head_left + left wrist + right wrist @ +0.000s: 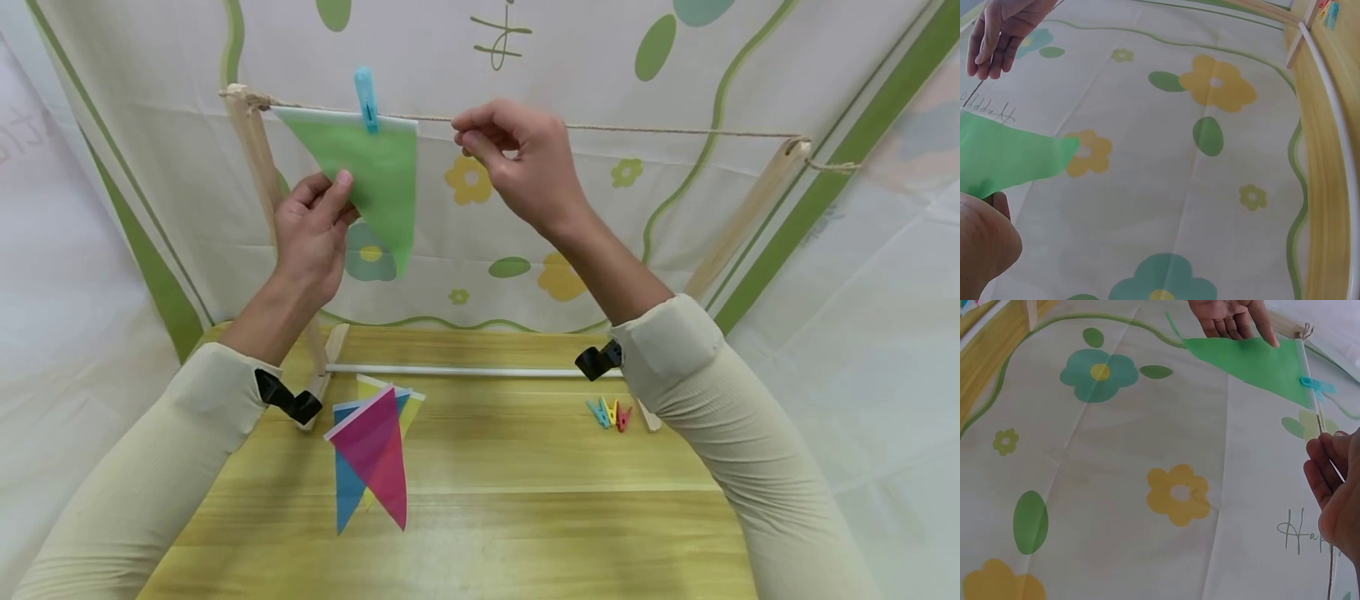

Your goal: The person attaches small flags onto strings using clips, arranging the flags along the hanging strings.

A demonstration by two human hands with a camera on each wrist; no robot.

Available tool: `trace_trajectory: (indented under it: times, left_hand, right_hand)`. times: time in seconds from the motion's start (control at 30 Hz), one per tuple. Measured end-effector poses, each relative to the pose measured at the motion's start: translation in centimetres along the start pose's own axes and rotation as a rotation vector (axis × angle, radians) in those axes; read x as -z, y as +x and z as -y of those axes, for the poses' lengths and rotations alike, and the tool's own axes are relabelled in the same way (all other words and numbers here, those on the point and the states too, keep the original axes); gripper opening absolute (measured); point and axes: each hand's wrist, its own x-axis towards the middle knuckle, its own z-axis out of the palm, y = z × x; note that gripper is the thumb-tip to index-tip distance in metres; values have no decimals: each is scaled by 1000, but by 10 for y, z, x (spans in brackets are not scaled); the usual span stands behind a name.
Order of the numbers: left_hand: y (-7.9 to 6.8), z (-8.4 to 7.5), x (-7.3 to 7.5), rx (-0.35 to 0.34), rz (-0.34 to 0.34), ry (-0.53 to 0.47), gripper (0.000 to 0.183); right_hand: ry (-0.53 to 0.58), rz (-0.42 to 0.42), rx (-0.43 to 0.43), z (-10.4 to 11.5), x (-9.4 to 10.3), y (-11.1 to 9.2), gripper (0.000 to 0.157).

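Observation:
A green pennant flag point(392, 171) hangs by its white top edge from a twine string point(660, 130). One light-blue clothespin point(365, 96) clips that edge to the string. My left hand point(311, 237) pinches the flag's slanted left side between thumb and fingers. Right of the flag, my right hand point(528, 162) pinches the string between thumb and forefinger, its other fingers curled. In the right wrist view the string point(1331, 575) runs past the fingers and out below the hand. The flag's tip point(1069, 150) points away from the string in the left wrist view.
Wooden posts point(258, 158) at both sides carry the string, with a white rod point(465, 371) between their feet. Pink, blue and yellow pennants point(375, 442) overlap on the wooden table point(540, 533). Three small clothespins point(609, 413) lie at the right. A flower-printed fabric point(435, 300) stands behind.

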Motion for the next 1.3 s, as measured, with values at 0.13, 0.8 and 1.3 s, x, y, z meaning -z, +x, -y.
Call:
trace_trajectory:
  times: [0.13, 0.8, 1.3]
  left_hand:
    - [-1, 3, 1, 7, 11, 6, 5]
    - [-10, 8, 20, 53, 15, 11, 7]
    - [-17, 14, 32, 92, 41, 57, 11]
  right_hand:
    - [-15, 3, -4, -8, 2, -6, 15]
    - [-43, 16, -49, -38, 13, -39, 14]
    - [-57, 49, -200, -58, 23, -70, 17]
